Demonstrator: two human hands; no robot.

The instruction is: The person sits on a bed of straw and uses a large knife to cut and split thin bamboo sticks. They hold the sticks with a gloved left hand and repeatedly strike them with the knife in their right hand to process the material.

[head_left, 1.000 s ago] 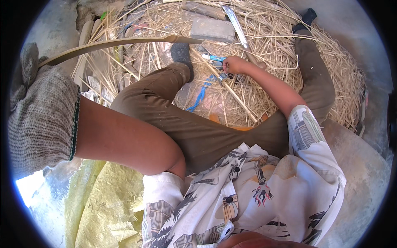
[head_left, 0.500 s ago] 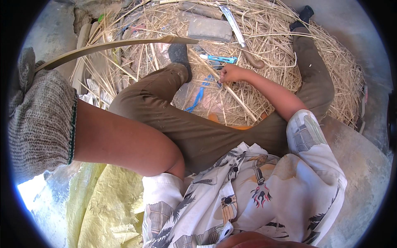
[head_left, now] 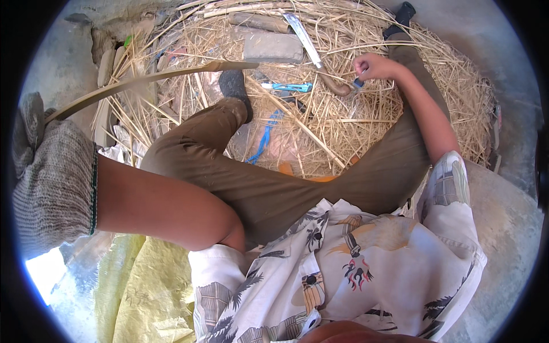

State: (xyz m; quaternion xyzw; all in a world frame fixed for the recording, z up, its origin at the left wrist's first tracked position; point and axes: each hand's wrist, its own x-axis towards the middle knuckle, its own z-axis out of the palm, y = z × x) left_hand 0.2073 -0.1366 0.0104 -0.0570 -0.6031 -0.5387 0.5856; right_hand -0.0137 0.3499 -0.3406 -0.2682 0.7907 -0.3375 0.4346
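Observation:
In a grey knitted glove, my left hand (head_left: 31, 134) is closed on one end of a long, bent bamboo strip (head_left: 137, 84) at the far left. The strip reaches rightward over my foot. My bare right hand (head_left: 374, 67) is raised over the shavings at the upper right, fingers curled in. A small dark blue thing (head_left: 358, 83) shows at its fingertips, too small to name. Just left of that hand lies a large knife (head_left: 305, 41) with a curved wooden handle. A light-blue box cutter (head_left: 289, 87) rests on the ground between my legs.
Heaps of bamboo shavings (head_left: 366, 126) cover the ground around my legs. A grey brick (head_left: 273, 48) and a short log (head_left: 260, 23) lie at the far side. Nearer are a blue strap (head_left: 266, 137) and a yellow woven sack (head_left: 151, 286). A wall (head_left: 514, 86) curves along the right.
My right hand has moved right and away from me, from beside the box cutter to beyond the knife handle. My left hand still holds the strip; the whole view has shifted slightly.

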